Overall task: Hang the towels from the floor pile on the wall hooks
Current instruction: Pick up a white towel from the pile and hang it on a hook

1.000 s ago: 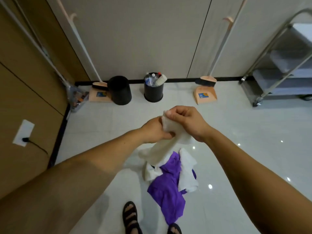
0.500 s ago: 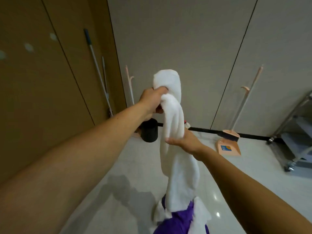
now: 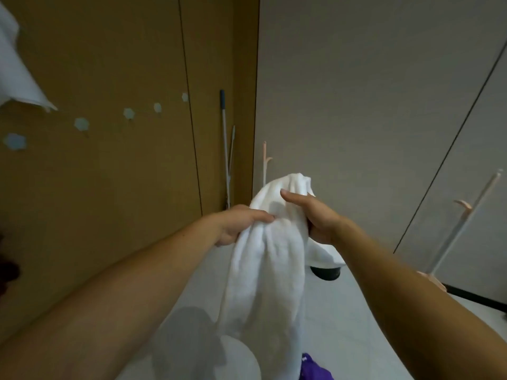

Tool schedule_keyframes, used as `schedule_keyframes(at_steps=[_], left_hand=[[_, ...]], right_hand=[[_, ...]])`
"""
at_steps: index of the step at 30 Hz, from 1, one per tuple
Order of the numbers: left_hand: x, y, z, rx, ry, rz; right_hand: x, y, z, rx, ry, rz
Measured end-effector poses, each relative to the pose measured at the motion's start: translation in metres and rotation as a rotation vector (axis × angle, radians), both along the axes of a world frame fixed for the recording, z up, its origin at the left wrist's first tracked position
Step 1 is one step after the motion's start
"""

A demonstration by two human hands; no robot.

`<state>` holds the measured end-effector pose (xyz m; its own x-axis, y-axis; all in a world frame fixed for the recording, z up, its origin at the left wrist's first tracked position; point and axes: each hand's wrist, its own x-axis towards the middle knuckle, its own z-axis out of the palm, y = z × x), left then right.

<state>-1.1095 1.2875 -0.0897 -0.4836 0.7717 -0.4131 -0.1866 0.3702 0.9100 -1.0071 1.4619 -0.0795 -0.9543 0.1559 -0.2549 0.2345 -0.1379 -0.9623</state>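
Left grip (image 3: 239,225) and right grip (image 3: 315,216) clutch the bunched white towel (image 3: 270,272).

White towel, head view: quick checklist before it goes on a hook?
1. Left hand grips the white towel: ok.
2. Right hand pinches the towel near its top: ok.
3. Free wall hooks on the brown wall: ok, several look bare.
4. Towel spread out for hanging: not ok, it is bunched between the hands.
5. Lower end clear of the purple towel: cannot tell, it runs out of frame.
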Motion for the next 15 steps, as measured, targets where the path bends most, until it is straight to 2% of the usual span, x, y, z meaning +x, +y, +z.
schedule_keyframes(at_steps=[3,7,9,12,15], left_hand=[[-0.020,-0.027,0.022,0.074,0.011,0.058],[-0.050,-0.063,0.044,0.075,0.094,0.131],[-0.062,-0.080,0.051,0.057,0.078,0.087],[-0.088,-0.106,0.059,0.152,0.008,0.060],[-0.116,-0.135,0.065,0.244,0.033,0.187]], right_hand=[[-0.009,-0.012,0.001,-0.078,-0.028,0.188],[-0.031,-0.037,0.009,-0.334,0.067,0.164],[-0.043,-0.053,0.014,-0.424,0.154,0.151],[-0.062,-0.075,0.019,-0.551,0.260,0.204],[-0.077,-0.092,0.017,-0.591,0.261,0.318]])
